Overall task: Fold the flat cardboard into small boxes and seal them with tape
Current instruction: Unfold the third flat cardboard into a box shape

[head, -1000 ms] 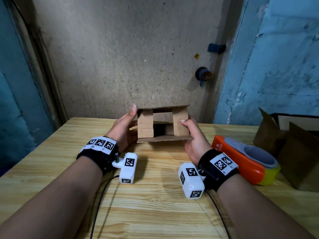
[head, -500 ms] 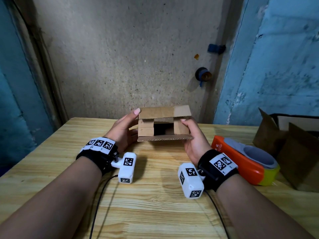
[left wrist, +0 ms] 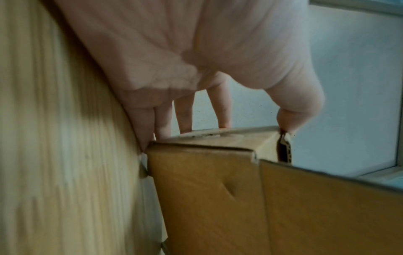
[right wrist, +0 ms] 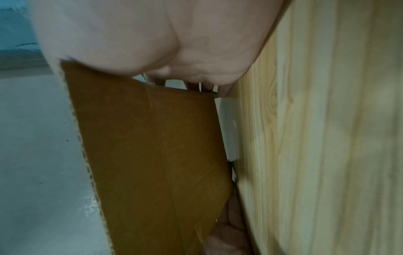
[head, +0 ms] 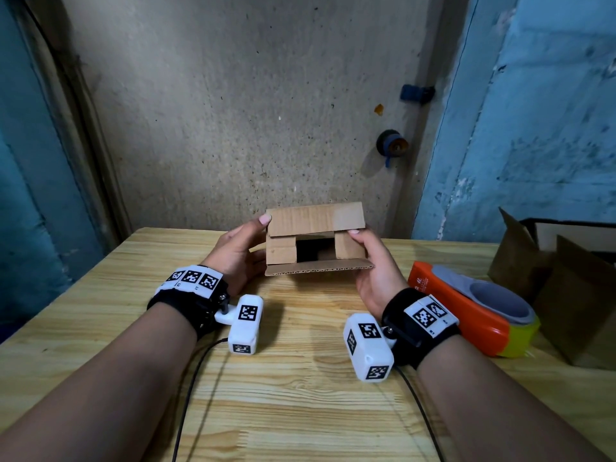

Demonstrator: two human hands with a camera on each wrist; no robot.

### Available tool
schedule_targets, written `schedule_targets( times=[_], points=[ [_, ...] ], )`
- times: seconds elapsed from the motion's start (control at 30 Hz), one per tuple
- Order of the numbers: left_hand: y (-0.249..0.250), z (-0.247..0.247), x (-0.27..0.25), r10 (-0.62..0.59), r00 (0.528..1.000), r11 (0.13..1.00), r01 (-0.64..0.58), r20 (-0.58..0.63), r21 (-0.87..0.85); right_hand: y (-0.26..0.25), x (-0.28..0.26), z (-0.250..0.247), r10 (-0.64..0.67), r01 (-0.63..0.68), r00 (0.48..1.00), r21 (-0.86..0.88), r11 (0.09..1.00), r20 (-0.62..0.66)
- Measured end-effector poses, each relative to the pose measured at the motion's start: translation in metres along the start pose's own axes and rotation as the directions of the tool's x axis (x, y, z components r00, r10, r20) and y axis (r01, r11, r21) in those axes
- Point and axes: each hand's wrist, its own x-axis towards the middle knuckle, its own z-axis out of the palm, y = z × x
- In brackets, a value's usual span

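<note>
A small cardboard box (head: 315,241) is held up just above the table (head: 300,395), near its far edge, with its open end turned toward the camera. The left hand (head: 238,253) grips the box's left side: its thumb tip rests on the upper left corner of the top flap (head: 315,219), and the fingers reach round behind the box. In the left wrist view the thumb (left wrist: 298,110) presses the corner edge of the box (left wrist: 209,198) while the fingers (left wrist: 185,113) lie against its far face. The right hand (head: 373,265) grips the right side, thumb on the right inner flap (head: 348,245) and the other fingers hidden behind the box. The right wrist view shows the palm (right wrist: 152,43) over a brown panel (right wrist: 152,155), with fingertips only just showing past its edge. The top flap is folded partway down over the opening, covering the upper parts of the two side flaps; the left side flap (head: 281,251) and the right one are turned in, leaving a dark gap between them. The bottom flap (head: 318,266) sticks out level toward the camera, its corrugated edge showing. An orange tape dispenser (head: 473,315) lies on the table just right of the right wrist, and beyond it, at the right edge, stand other brown boxes (head: 566,288).
</note>
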Motion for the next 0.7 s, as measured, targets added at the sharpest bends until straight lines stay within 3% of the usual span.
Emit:
schedule_targets(
  times=[0.3, 0.7],
  points=[
    [0.0005, 0.0029, -0.0013, 0.004, 1.000, 1.000, -0.004, -0.018, 0.022, -0.0073, -0.0097, 0.0041, -0.025, 0.026, 1.000, 0.073, 0.997, -0.011],
    [0.0037, 0.0046, -0.0055, -0.017, 1.000, 0.999, 0.018, -0.012, 0.051, -0.0043, -0.0047, 0.0051, -0.019, 0.018, 1.000, -0.029, 0.999, -0.020]
  ],
)
